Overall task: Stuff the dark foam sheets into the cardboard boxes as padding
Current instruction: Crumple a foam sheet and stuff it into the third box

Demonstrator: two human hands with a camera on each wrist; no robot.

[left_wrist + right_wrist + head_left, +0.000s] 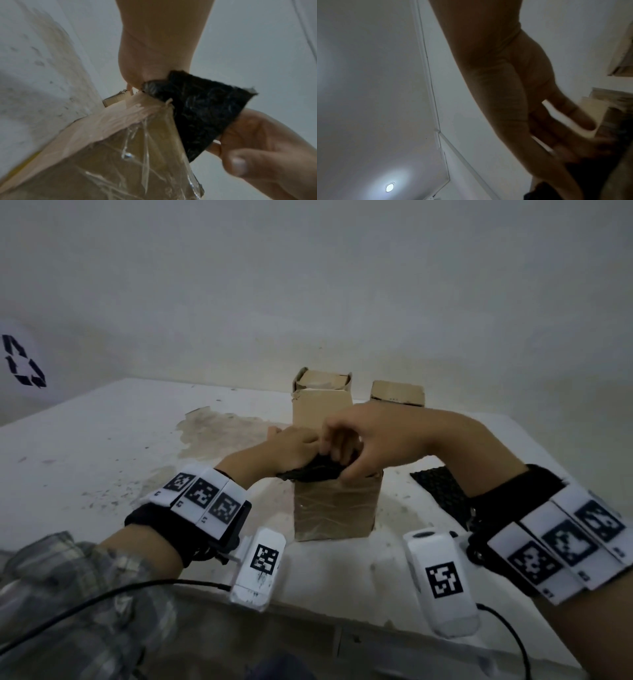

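Both hands, left [294,445] and right [363,440], pinch foam [311,470] at top of near box [335,508]. Two boxes [322,395] behind; spare foam sheet [442,491] right. Stained white table [102,446], pale wall [308,285], ceiling lamp [389,187].

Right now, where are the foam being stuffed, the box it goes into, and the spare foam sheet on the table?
foam [204,115], left wrist view, crumpled middle.
box [334,508], head view, taped front.
spare sheet [442,491], head view, its middle.
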